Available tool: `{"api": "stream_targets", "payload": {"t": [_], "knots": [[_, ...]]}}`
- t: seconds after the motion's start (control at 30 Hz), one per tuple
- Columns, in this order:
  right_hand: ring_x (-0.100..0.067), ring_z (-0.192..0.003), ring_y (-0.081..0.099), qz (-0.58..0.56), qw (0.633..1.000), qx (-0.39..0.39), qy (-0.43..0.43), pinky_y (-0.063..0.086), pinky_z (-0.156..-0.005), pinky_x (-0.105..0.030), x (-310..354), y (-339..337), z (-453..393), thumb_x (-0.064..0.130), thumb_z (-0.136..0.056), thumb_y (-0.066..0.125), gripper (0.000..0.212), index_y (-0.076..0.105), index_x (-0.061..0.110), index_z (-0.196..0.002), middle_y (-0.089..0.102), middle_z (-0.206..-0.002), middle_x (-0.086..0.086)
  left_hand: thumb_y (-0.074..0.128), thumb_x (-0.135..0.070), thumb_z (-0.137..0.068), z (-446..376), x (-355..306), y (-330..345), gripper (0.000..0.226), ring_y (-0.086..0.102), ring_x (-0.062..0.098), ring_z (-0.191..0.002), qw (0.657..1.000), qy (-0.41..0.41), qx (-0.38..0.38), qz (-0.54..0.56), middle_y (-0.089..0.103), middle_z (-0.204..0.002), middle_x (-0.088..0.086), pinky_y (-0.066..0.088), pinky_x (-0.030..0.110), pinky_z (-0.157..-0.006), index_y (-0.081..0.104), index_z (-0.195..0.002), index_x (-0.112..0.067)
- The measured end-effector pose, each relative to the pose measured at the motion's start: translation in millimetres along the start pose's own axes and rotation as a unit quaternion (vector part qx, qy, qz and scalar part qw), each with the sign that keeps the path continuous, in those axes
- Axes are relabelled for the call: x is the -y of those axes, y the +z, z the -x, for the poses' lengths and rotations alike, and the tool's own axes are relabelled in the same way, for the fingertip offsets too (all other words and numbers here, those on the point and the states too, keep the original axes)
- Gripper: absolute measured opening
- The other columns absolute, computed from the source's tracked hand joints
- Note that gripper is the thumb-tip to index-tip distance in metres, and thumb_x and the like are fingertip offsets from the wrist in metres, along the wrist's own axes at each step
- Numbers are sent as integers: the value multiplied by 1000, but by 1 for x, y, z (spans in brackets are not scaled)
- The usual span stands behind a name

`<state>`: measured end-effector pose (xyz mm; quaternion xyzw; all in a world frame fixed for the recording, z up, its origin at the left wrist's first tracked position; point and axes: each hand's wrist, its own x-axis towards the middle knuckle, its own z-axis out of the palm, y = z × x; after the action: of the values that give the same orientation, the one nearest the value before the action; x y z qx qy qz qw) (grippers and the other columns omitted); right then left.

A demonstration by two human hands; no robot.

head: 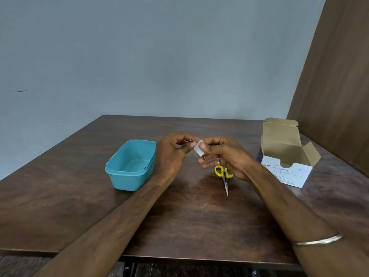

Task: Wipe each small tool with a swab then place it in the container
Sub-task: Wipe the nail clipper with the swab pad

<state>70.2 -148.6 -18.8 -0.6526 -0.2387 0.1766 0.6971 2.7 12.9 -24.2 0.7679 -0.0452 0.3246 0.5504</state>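
A teal plastic container (130,165) sits open on the left part of the dark wooden tabletop (179,220), with nothing visible inside it. Just to its right, the left hand (171,154) is raised above the tabletop with its fingers curled, pinching one end of a thin metal tool (191,141) between thumb and fingertips; the tool is too slender to identify beyond a needle-like shaft running toward the other hand. A small white swab (198,150) is folded around that shaft where the 2 hands meet. The right hand (225,156) pinches the swab between thumb and forefinger, its other fingers loosely bent below, 1 of them wearing a ring (218,161). Beneath the right hand, a pair of small scissors (224,176) with yellow handles lies on the tabletop, blades closed and pointing toward the near edge; the handles are partly hidden by the hand. A thin metal bangle (317,241) circles the right forearm near the bottom of the view. Further right, near the tabletop's far corner, stands a white cardboard box (287,168) printed "Alcohol Swabs", its flaps open. A brown wooden panel (339,76) rises behind the box, and a grey-blue wall (139,56) fills the background.
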Motion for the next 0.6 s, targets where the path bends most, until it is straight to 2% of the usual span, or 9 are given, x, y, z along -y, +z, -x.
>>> {"api": "stream_targets", "payload": {"t": [0.13,0.27,0.37,0.5,0.6], "knots": [[-26,-68,72,-15,1000,8,5,63,-65,-39,0,1,0,21,-73,77,33,73,1,-100,72,-91,-18,71,-11,-85,-1,0,-1,18,63,-3,-81,1000,10,1,-10,71,-85,-21,56,27,-69,76,-87,-28],[-25,-67,74,-17,1000,14,8,63,-65,-37,1,3,1,20,-75,75,46,66,-8,-111,73,-90,-20,70,-12,-85,-1,4,-1,18,63,-2,-84,999,27,6,-26,71,-91,-15,56,25,-69,76,-92,-28],[-25,-71,75,-26,1000,16,5,63,-65,-34,2,4,2,18,-77,71,36,67,-3,-106,75,-85,-17,71,-15,-85,-1,3,-1,17,63,-3,-85,1000,20,5,-14,72,-91,-17,55,25,-70,76,-92,-30],[-27,-72,76,-45,999,15,-3,63,-66,-34,3,4,2,10,-74,72,28,67,0,-100,75,-83,-17,71,-13,-85,0,0,-1,19,66,-6,-85,1000,3,15,25,72,-91,-18,50,12,-65,75,-98,-27],[-27,-72,75,-47,999,13,-4,63,-65,-34,4,5,2,7,-72,74,28,68,0,-98,75,-84,-16,70,-12,-86,0,0,-1,19,67,-6,-86,999,-5,16,32,72,-92,-18,49,8,-63,75,-100,-25]]}}
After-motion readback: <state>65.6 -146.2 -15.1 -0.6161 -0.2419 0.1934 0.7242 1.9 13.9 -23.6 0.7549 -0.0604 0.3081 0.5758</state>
